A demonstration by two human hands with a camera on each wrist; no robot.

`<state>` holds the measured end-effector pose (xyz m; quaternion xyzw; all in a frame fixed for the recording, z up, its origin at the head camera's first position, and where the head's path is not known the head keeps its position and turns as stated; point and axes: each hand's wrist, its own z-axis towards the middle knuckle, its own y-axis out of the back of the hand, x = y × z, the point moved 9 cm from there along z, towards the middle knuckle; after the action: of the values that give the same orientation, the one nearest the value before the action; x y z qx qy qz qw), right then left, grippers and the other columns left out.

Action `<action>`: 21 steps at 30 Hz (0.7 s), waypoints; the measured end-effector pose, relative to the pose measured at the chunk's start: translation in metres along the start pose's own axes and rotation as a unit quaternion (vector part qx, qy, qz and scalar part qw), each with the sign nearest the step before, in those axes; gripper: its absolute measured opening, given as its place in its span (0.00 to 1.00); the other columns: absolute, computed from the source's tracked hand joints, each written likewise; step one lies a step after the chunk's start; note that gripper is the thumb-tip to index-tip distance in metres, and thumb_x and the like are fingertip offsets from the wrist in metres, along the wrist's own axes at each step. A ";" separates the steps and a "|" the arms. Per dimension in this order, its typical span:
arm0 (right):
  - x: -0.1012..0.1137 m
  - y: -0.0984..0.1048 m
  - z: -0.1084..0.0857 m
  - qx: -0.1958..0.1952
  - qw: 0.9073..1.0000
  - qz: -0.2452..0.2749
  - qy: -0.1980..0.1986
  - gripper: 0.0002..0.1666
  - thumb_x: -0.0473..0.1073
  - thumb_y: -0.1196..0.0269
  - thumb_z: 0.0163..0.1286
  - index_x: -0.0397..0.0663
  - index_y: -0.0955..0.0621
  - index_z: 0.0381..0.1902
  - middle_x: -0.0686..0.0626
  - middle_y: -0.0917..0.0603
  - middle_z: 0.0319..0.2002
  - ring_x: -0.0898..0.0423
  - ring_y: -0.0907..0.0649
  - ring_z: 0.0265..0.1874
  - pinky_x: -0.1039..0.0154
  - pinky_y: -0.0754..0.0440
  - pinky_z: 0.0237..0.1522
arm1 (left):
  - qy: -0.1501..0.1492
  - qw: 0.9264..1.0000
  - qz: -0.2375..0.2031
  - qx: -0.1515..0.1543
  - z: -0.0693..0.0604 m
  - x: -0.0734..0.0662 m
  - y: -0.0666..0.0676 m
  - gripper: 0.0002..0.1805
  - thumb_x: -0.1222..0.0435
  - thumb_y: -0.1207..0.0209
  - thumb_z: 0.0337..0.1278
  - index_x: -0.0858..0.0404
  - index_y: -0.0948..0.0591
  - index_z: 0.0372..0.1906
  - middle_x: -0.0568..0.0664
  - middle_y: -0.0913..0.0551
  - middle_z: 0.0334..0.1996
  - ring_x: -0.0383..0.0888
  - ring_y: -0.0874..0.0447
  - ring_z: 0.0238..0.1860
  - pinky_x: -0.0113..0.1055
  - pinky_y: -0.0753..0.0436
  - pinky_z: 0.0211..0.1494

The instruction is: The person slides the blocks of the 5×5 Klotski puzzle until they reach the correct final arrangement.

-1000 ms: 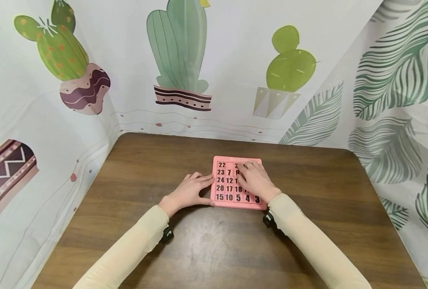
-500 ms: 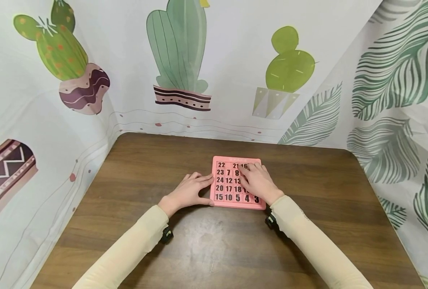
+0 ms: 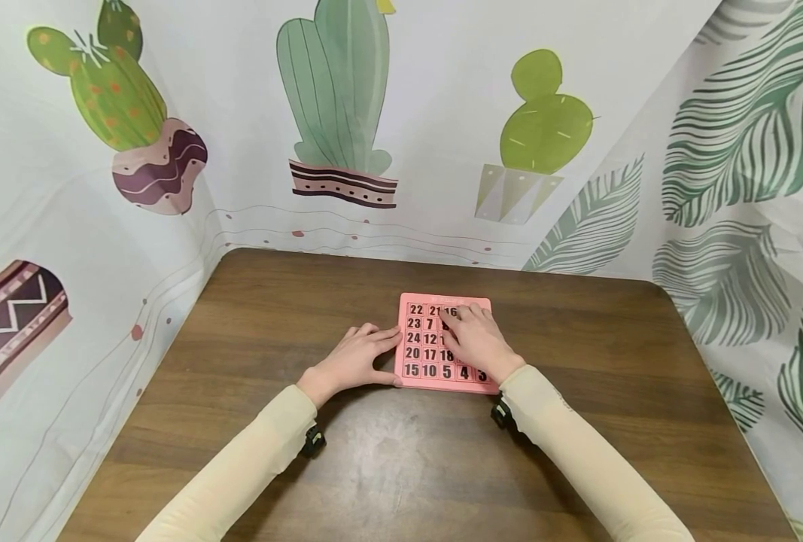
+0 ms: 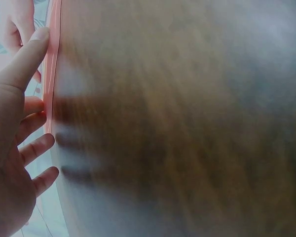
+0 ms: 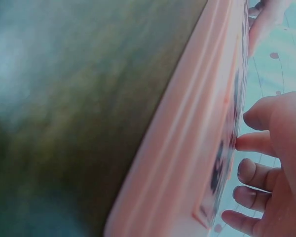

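A pink sliding number puzzle point(image 3: 435, 385) lies flat on the table, its tiles printed with black numbers. Along its left side rests my left hand point(image 3: 354, 357), with extended fingers and thumb against the edge; the left wrist view shows the thumb point(image 4: 32, 52) on the pink side wall. My right hand point(image 3: 479, 339) is over the board's right part, a fingertip at the top rows near the 16 tile point(image 3: 450, 311). The 21 tile point(image 3: 434, 309) sits beside the 22 tile point(image 3: 416, 309). Several tiles on the right are hidden under this hand.
The brown wooden table point(image 3: 387, 467) extends around the puzzle on all sides. Behind it hangs a white cloth point(image 3: 435, 135) printed with cacti and leaves. Both wrists carry small black cameras under cream sleeves point(image 3: 238, 467).
In the top row the 21 and 16 tiles have slid left, so the gap beside 22 is filled. My right hand shifted slightly right, then back left; my left hand stayed put.
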<state>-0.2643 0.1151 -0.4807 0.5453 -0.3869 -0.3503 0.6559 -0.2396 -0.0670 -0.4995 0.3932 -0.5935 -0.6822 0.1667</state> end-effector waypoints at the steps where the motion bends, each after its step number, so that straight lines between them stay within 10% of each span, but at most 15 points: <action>1: 0.001 0.000 0.000 0.002 1.000 -0.001 -0.001 0.27 0.49 0.42 0.78 0.44 0.20 0.70 0.38 0.17 0.56 0.41 0.23 0.55 0.43 0.28 0.59 | 0.001 1.000 0.000 0.000 0.000 0.000 0.000 0.52 0.33 0.32 0.53 0.55 0.31 0.79 0.46 0.34 0.79 0.48 0.31 0.66 0.58 0.33 0.68; 21: -0.007 0.005 -0.005 0.006 1.000 0.018 -0.018 0.29 0.48 0.42 0.78 0.43 0.22 0.72 0.43 0.20 0.41 0.46 0.27 0.42 0.48 0.29 0.49 | -0.003 1.000 0.006 -0.002 0.000 -0.001 0.000 0.52 0.32 0.32 0.53 0.56 0.31 0.78 0.46 0.34 0.79 0.48 0.31 0.65 0.52 0.32 0.64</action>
<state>-0.2634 0.1244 -0.4774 0.5355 -0.4105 -0.3459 0.6519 -0.2389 -0.0666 -0.4990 0.3869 -0.5951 -0.6836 0.1701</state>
